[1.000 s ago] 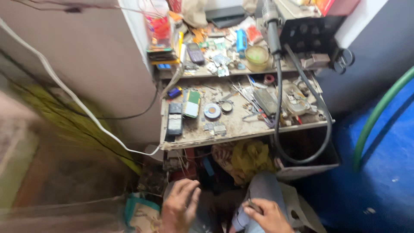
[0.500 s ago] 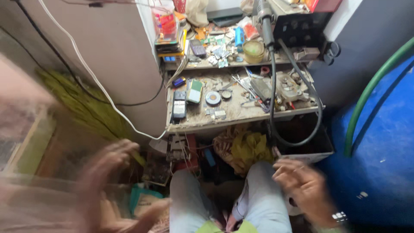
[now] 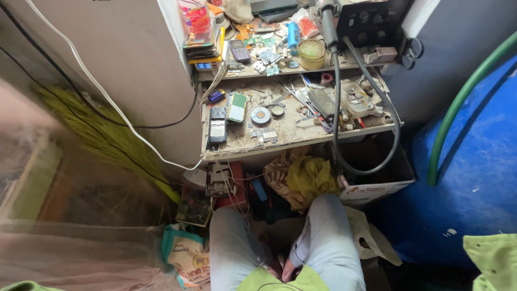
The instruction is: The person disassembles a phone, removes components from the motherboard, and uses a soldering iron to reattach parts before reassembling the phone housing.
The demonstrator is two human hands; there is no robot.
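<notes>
Neither of my hands shows; only green sleeves appear, one at the bottom right corner [image 3: 490, 258] and one at the bottom left edge [image 3: 21, 285]. My knees in grey trousers [image 3: 323, 242] fill the bottom centre. In front of them is a dusty work shelf [image 3: 280, 134] carrying a dark keypad phone [image 3: 217, 125], a phone with a green back [image 3: 236, 107], a round solder reel [image 3: 260, 115], tweezers and small tools [image 3: 307, 102]. An upper shelf [image 3: 280, 67] carries circuit boards, another phone [image 3: 239, 51] and a round yellowish tub [image 3: 311, 52].
A thick black cable [image 3: 366, 161] loops down from the bench past a cardboard box [image 3: 377, 186]. Yellow cloth [image 3: 309, 178] and electronic scrap lie under the shelf. A yellow-green broom [image 3: 107, 140] and white cord [image 3: 107, 102] lean left; a blue barrel [image 3: 474, 161] with green hose [image 3: 458, 108] stands right.
Both hands, raised and blurred half a second ago, have dropped out of view. The camera has moved closer to the shelves.
</notes>
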